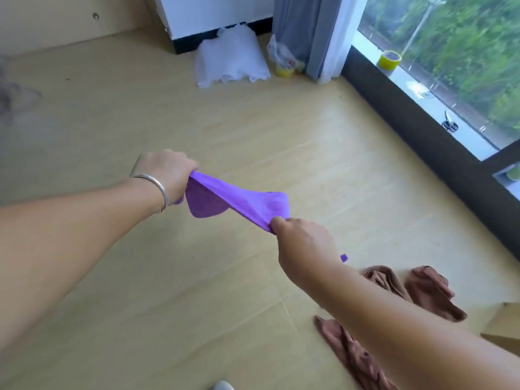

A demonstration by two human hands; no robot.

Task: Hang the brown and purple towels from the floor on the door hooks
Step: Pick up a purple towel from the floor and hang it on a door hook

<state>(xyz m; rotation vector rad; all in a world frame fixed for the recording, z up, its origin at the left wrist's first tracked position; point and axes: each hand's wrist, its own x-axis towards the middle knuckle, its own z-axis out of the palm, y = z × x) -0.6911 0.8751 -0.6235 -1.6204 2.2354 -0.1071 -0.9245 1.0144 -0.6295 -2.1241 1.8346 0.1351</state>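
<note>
Right forearm [408,327] sits closest to the lens, crossing over the brown towel [430,291] on the floor [112,277]. Brown fabric shows as three patches around the arm; whether that is one towel or more cannot be told, likely one crumpled piece partly hidden. Right hand [304,243] pinches one end of the purple towel [233,201], fingers curled round the cloth. Left hand [166,173], silver bangle [157,187] on the wrist, is clenched on the other end.

Purple towel: one, off the floor, stretched between both hands; long axis runs from the left hand down toward the right hand, slack flap hanging under the middle. A small purple tip pokes out beyond the right hand.

No door or hooks in view, so which hand is nearer them cannot be told. Right hand is the one nearer the brown towel, which lies just below and behind it.

Beyond the purple towel: one white bag [230,57], two yellow tape rolls, one by the curtain [304,32], one on the window sill [439,102].
</note>
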